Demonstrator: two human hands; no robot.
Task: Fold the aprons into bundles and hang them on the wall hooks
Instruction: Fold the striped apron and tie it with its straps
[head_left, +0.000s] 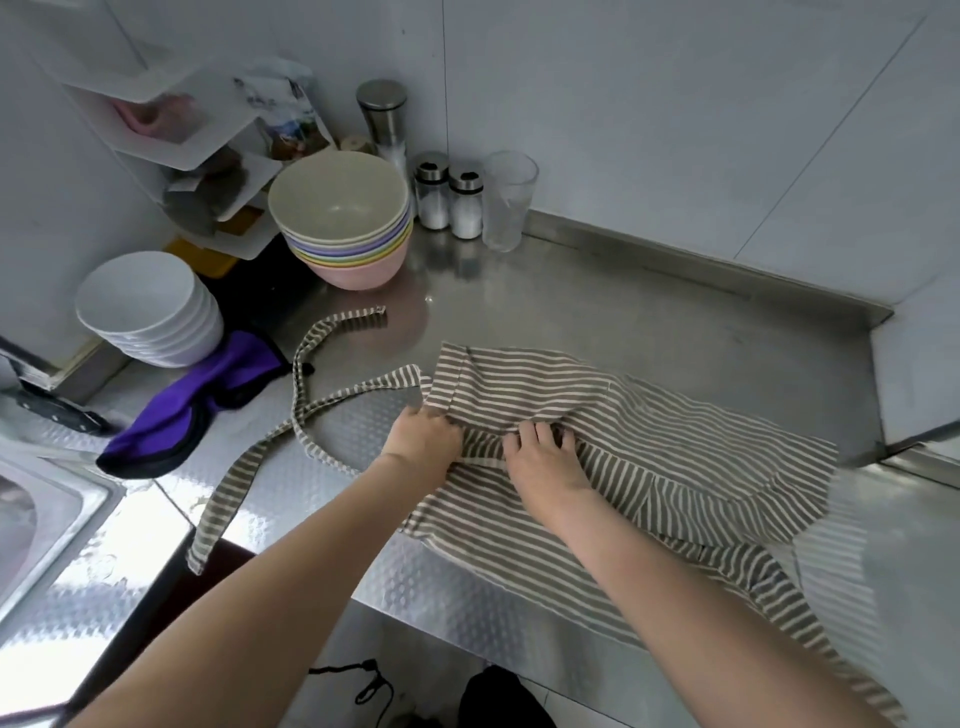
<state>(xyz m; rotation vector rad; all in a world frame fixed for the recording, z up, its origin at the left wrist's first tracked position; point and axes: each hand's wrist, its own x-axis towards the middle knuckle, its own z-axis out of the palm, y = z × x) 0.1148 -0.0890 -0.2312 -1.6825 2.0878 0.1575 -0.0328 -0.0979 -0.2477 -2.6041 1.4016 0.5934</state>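
Apron (649, 441) flat on counter (597, 312), left hand (423, 434) and right hand (543, 452) both pinching its folded edge under curled fingers

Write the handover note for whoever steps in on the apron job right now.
Left hand: grips the striped apron at its folded top edge.
Right hand: fingers curled into the cloth just beside it, pinching a fold.
The apron lies partly folded on the steel counter; its lower part hangs over the front edge. Its straps trail loose to the left, one over the edge.
A purple cloth lies by the white bowls; whether it is another apron cannot be told.
Done: first folds only.
Left: finish the bundle, hang it. No hooks in view.
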